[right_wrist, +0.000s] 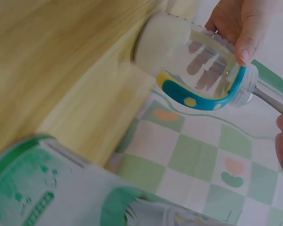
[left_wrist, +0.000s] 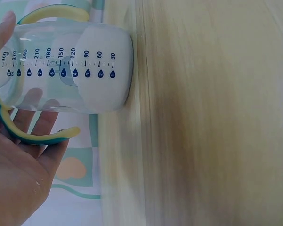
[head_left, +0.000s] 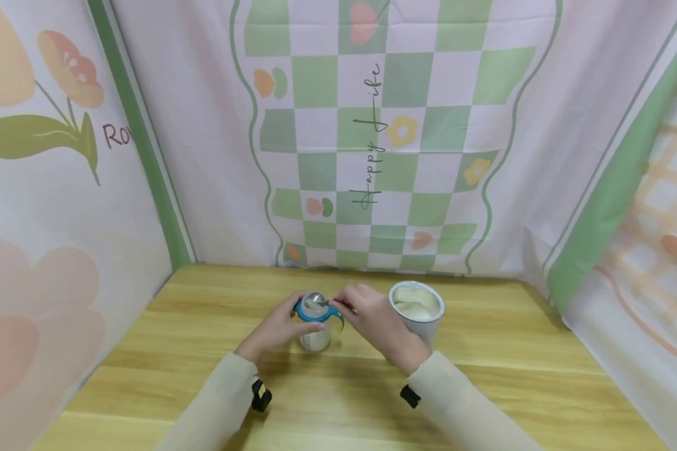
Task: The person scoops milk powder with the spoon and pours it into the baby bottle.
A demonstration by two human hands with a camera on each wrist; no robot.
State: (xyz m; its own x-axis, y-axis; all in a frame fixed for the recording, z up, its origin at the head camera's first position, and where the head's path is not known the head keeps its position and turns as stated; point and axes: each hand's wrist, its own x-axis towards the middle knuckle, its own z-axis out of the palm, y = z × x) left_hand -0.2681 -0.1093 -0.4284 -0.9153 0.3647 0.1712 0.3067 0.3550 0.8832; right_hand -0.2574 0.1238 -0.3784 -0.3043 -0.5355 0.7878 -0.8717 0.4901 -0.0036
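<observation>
Your left hand wraps the baby bottle upright on the surface, steadying it while your right hand pinches the spoon over its mouth, beside the powder tin

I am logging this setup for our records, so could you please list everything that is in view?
Baby bottle: one, clear with teal and yellow handles, white powder at its bottom, upright on the table near the middle.
Spoon: one, metal, its bowl over the bottle's mouth.
Powder can: one, white and green, open, white powder inside, on the table right of the bottle.
Table: one, light wood.
Backdrop cloth: pink with green and white checks and flowers, behind and to both sides.
Wrist bands: two, black, one on each sleeve.
Left hand: one, holds the bottle.
Right hand: one, pinches the spoon's handle.
</observation>
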